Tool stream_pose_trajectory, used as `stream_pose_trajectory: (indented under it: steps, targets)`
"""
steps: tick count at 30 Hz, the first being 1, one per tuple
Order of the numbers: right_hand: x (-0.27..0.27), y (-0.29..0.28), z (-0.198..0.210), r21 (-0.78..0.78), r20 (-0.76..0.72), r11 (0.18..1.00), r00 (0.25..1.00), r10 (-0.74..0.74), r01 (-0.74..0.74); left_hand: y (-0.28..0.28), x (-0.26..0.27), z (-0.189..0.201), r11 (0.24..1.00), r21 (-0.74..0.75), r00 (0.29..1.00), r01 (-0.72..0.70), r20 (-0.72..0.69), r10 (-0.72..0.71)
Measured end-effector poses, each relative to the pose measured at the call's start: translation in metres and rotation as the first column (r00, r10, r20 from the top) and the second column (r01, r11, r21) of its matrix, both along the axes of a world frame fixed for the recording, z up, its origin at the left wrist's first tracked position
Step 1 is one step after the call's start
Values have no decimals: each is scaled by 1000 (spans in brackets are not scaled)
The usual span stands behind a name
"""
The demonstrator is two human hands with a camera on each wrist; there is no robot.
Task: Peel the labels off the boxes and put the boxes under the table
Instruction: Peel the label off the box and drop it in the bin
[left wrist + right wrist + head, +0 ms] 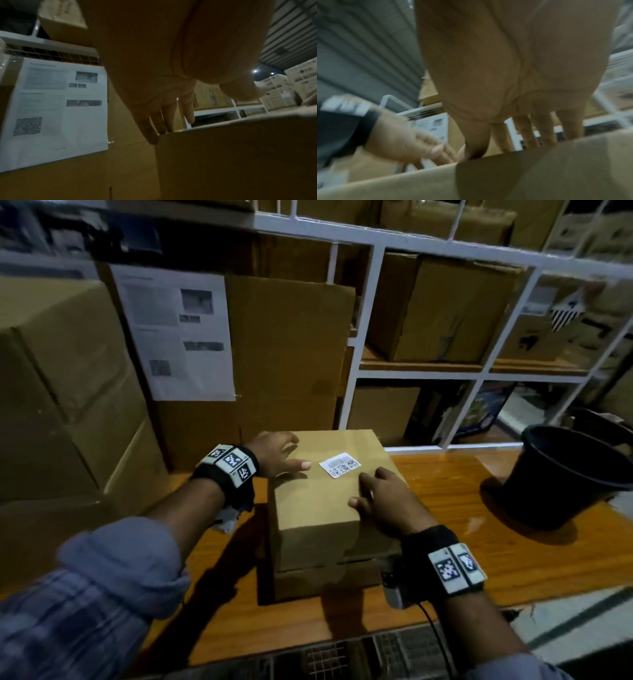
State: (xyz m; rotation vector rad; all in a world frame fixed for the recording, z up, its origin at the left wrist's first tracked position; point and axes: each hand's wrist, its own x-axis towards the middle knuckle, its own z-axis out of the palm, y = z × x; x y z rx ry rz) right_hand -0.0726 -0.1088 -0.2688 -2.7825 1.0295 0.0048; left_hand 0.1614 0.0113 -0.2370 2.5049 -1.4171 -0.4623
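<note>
A brown cardboard box [318,508] stands on the wooden table [445,542], apparently on top of a second, lower box [325,582]. A small white barcode label [340,465] sticks to its top face. My left hand [279,455] lies flat on the top's far left corner with straight fingers, thumb pointing at the label. My right hand [380,496] rests on the top's right side, fingers straight, just below and right of the label. In the left wrist view the fingers [161,121] reach over the box [240,155] edge. The right wrist view shows fingers [534,132] over the box [488,182].
A black bucket [561,477] stands on the table at the right. Large cartons [68,388] rise at the left, one bearing a white printed sheet [178,333]. A white shelf rack [373,337] full of boxes stands behind the table.
</note>
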Motion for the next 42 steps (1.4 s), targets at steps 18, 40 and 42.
stream_pose_trajectory:
  steps: [18, 40, 42]
  targets:
    - [-14, 61, 9, -62, 84, 859, 860, -502, 508, 8, -9, -38, 995, 93, 888, -36, 460, -11]
    - [-51, -6, 0, 143, -146, 911, 918, -368, 387, -29, -47, -9, 991, 4, 966, 132, 225, -130]
    - [-53, -9, -1, 208, -124, 911, 934, -336, 355, -44, -38, -13, 978, 93, 945, 186, 257, -204]
